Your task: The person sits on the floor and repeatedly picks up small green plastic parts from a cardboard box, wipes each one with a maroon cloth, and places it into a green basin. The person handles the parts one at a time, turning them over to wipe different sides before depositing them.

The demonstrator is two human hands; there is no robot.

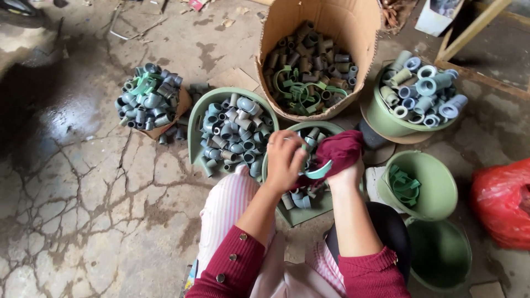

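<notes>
My left hand (284,159) is closed around a small pipe fitting over a green basin (287,212) of grey and green fittings in front of my knees. My right hand (346,175) grips a dark red cloth (337,150), which is wrapped about a curved pale green clip (320,171). The two hands are close together, almost touching. Both sleeves are dark red, and pink striped trousers show below.
A cardboard box (353,22) of grey fittings and green clips stands behind. Green basins of fittings sit at left (194,118) and at right (381,118). A pile on cardboard (148,99) lies far left. Green buckets (436,190) and a red bag (499,201) are at right.
</notes>
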